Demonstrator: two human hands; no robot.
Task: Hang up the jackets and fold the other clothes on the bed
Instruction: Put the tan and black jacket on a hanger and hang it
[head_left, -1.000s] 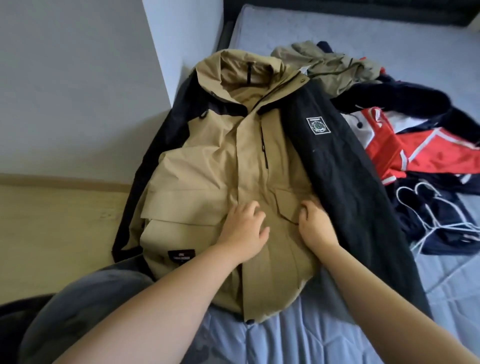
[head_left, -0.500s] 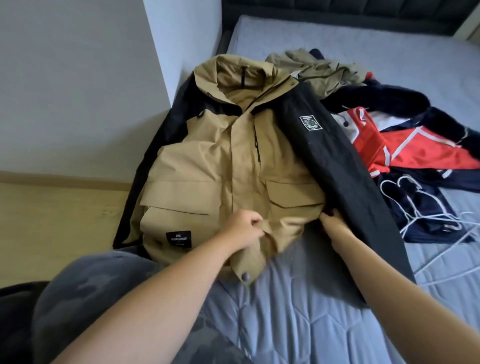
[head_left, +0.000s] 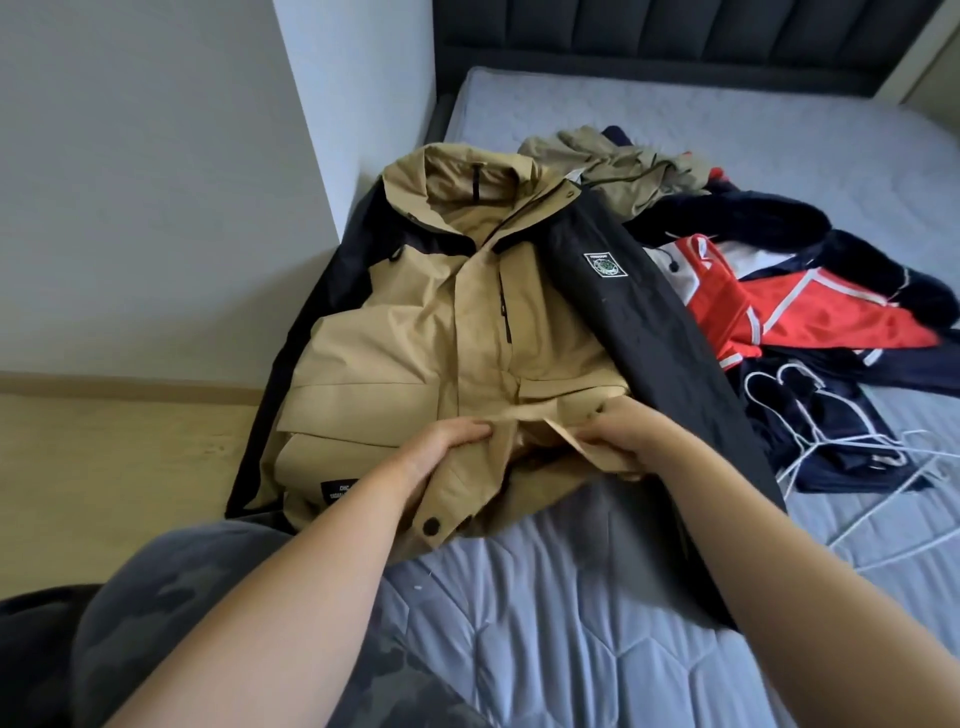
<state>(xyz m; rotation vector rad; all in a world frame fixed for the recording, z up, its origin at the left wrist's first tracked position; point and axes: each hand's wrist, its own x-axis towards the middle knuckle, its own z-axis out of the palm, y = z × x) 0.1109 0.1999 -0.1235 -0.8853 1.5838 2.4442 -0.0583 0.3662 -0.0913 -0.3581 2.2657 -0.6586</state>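
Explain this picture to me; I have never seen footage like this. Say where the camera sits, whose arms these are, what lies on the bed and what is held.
There is no machine: a person wears one camera on the head, looking down at their own bare arms. On the bed lies a tan and black jacket, front up. The left hand and the right hand each grip its tan front near the hem. Beside it lie an olive garment, a red and navy top and white wire hangers.
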